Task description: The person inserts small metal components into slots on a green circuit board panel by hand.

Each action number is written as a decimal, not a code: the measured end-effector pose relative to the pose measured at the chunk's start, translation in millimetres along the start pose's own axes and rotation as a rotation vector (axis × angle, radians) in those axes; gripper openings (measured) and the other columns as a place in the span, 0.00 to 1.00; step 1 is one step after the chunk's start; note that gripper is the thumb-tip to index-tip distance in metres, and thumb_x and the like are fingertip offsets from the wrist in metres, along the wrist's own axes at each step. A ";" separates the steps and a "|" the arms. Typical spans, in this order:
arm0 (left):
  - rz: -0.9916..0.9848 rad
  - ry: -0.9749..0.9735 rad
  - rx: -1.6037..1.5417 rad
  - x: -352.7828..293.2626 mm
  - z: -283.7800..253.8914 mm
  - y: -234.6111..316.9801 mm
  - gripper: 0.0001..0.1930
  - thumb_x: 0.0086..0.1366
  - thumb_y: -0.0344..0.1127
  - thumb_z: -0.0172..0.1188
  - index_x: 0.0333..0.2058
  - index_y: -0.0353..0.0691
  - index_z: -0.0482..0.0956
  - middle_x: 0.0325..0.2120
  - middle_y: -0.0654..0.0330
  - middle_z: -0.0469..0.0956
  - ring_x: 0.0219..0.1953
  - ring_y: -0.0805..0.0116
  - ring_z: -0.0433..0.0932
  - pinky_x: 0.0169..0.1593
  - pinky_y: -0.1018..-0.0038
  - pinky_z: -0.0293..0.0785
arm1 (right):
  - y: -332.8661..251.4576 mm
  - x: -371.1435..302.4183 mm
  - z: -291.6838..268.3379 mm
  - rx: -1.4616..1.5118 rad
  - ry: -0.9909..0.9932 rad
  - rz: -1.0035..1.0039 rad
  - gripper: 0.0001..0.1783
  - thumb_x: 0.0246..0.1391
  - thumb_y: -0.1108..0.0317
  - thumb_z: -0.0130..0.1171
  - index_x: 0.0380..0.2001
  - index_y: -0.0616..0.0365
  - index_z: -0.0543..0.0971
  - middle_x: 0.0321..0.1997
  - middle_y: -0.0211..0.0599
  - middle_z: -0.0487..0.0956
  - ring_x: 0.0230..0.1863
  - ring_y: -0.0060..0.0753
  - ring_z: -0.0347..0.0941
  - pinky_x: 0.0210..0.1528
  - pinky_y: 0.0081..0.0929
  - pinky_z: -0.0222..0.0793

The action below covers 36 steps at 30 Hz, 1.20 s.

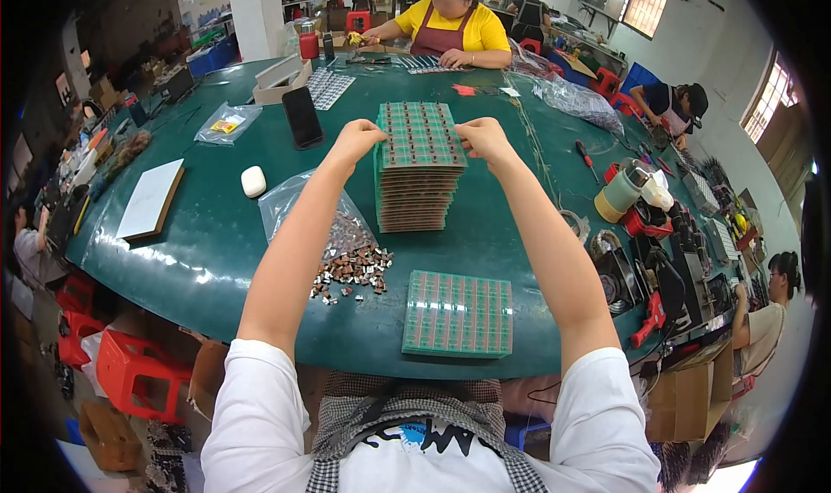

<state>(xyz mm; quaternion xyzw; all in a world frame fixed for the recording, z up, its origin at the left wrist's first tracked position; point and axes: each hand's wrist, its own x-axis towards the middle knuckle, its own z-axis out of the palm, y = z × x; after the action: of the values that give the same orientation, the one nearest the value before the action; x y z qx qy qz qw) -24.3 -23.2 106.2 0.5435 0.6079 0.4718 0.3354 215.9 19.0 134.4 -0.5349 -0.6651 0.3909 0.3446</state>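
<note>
Head view: looks down on both bare arms, which reach forward from white short sleeves over a green table (208, 285).
Left arm: slants inward and away from the body, extended well forward; the wrist bends so that the left hand (357, 142) points to the right.
Right arm: slants inward in much the same way, with the right hand (485, 141) turned to the left, roughly level with the other.
Left fingers: curled, thumb and fingertips drawn together on the left edge of the top board (421, 135).
Right fingers: likewise curled, the tips pinched on that board's right edge, the knuckles facing outward.
Hand spacing: the two hands are apart, with the board between them.
Top board: green, with rows of small dark parts standing on it; it is at the top of the tall stack (413, 203), and whether it rests fully there cannot be told.
Tall stack: many layers of similar boards, on the table ahead of the person, between the forearms.
Low stack: flat green boards (459, 313) nearer the person, beside the right forearm.
Small parts: a loose brown and silvery heap (353, 270) at the mouth of a clear bag (290, 200), partly behind the left forearm.
Left of the hands: a dark phone (302, 118) and a white rounded case (253, 181).
</note>
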 end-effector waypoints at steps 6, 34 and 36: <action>0.008 0.004 -0.005 2.6 0.9 -2.0 0.11 0.54 0.35 0.63 0.32 0.34 0.79 0.31 0.57 0.78 0.38 0.70 0.74 0.44 0.73 0.68 | -0.8 0.3 -1.3 0.003 0.004 0.007 0.18 0.53 0.59 0.60 0.40 0.65 0.80 0.35 0.36 0.77 0.35 0.27 0.72 0.33 0.24 0.69; -0.178 -0.083 -0.582 -20.2 34.2 5.4 0.37 0.68 0.64 0.35 0.61 0.35 0.62 0.60 0.53 0.64 0.62 0.57 0.60 0.63 0.58 0.54 | 19.7 1.0 23.4 0.445 -0.172 0.161 0.42 0.61 0.35 0.37 0.64 0.61 0.58 0.68 0.45 0.59 0.65 0.42 0.57 0.67 0.42 0.48; -0.193 -0.133 -0.629 -18.4 38.6 5.9 0.37 0.69 0.63 0.34 0.61 0.36 0.61 0.61 0.53 0.63 0.62 0.58 0.61 0.64 0.58 0.54 | 22.4 3.5 22.6 0.510 -0.198 0.144 0.41 0.62 0.36 0.36 0.64 0.61 0.58 0.67 0.44 0.60 0.65 0.41 0.58 0.67 0.39 0.49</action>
<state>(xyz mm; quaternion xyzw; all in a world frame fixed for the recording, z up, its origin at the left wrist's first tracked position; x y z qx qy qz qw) 16.6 -33.4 97.1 0.3828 0.4581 0.5659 0.5687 205.3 21.8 104.3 -0.4360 -0.5359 0.6195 0.3727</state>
